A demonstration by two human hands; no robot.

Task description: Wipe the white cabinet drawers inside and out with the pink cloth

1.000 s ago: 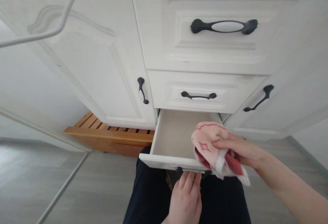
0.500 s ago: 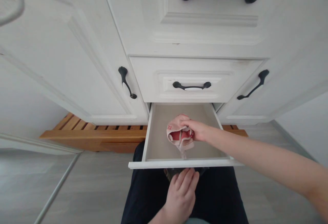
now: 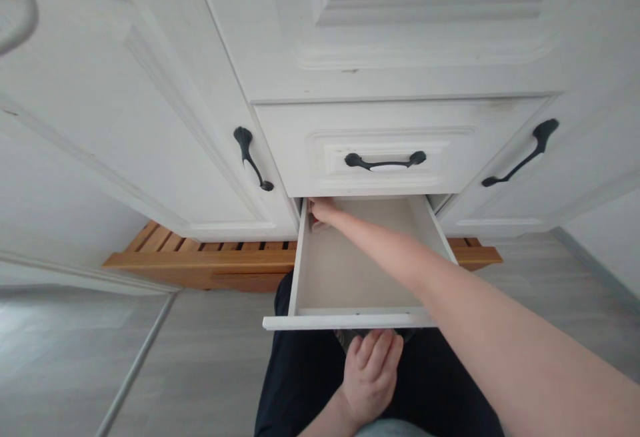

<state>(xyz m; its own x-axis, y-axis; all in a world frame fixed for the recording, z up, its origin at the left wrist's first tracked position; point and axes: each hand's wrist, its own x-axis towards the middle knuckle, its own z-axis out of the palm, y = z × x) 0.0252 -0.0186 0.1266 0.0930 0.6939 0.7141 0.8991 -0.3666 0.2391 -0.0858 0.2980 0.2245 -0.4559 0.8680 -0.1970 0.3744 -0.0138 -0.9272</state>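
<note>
A white drawer (image 3: 350, 321) is pulled out over my lap. My right hand (image 3: 323, 210) reaches into its back left corner, fingers closed on a pink and red cloth item (image 3: 320, 225); most of the item is hidden by the hand and the drawer's side. Below the drawer front, my left hand (image 3: 371, 367) has its fingers bent together around something dark, mostly hidden under the front panel, that I cannot make out.
Above are a closed drawer with a black handle (image 3: 385, 162) and a larger drawer front. Cabinet doors with black handles (image 3: 253, 159) flank them. A slatted wooden platform (image 3: 200, 261) runs beneath the cabinet, with grey flooring below.
My right hand has carried the pink cloth item from the drawer's middle to its back left corner. The view has shifted slightly; my left hand keeps its place under the drawer front.
</note>
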